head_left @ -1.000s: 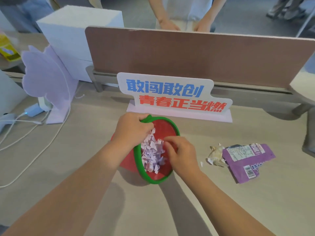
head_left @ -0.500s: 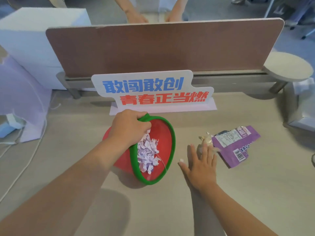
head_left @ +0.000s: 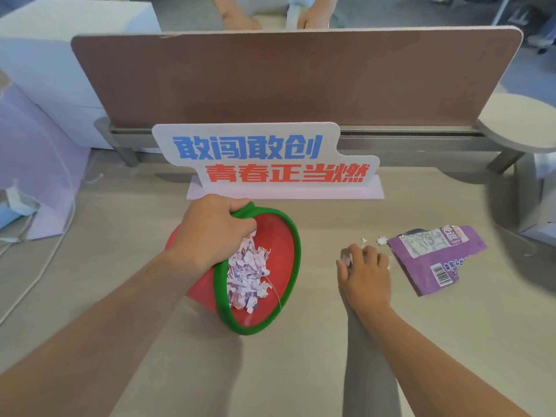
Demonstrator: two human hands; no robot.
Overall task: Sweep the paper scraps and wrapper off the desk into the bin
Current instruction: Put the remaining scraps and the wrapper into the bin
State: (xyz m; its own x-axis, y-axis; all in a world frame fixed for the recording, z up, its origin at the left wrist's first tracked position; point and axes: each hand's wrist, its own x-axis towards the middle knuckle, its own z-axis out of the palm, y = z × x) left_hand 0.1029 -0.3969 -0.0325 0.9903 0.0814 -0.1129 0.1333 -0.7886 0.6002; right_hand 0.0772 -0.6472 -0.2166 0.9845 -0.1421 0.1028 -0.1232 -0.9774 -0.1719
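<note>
A red bin with a green rim (head_left: 296,245) lies tilted on the desk, its mouth facing right. My left hand (head_left: 215,233) grips the rim at its top. A heap of pale purple paper scraps (head_left: 248,273) sits inside. To the right, my right hand (head_left: 365,270) rests knuckles up on the desk, fingers curled over a crumpled paper wad that peeks out by the thumb. Two tiny white scraps (head_left: 381,240) lie just beyond the fingers. A torn purple wrapper (head_left: 436,263) lies flat right of that hand, not touched.
A standing sign with blue and red characters (head_left: 255,158) is right behind the bin, with a brown partition (head_left: 294,79) behind it. A lavender board (head_left: 39,152) and white cables (head_left: 45,260) are at left. Another person's hands (head_left: 240,22) rest beyond the partition.
My right hand left the bin, moved right across the desk and curled over the crumpled paper beside the wrapper. My left hand kept hold of the tilted bin.
</note>
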